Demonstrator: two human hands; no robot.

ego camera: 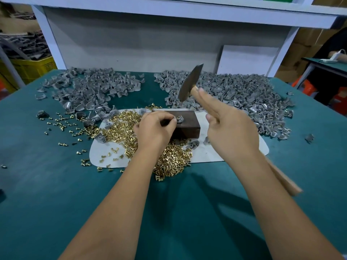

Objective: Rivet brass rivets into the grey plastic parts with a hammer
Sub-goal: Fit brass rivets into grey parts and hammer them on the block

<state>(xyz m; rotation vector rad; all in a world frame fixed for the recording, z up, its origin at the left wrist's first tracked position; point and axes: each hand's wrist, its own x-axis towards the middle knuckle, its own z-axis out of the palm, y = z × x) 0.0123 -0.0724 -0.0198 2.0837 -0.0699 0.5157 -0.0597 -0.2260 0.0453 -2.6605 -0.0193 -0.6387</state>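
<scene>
My left hand (155, 128) pinches the small grey plastic part (180, 119) on the dark block (187, 124). My right hand (229, 132) grips the wooden-handled hammer (189, 83), raised just right of and above it.

Block (185, 123) on mat (216, 152), frame centre; rivets (120, 130) heaped left and below it. Plastic parts in two piles, upper left (90, 91) and upper right (234, 94), on surface (47, 194).

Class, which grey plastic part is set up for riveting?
The grey plastic part on the dark block, pinched by the left hand; all others lie on the table.
</scene>
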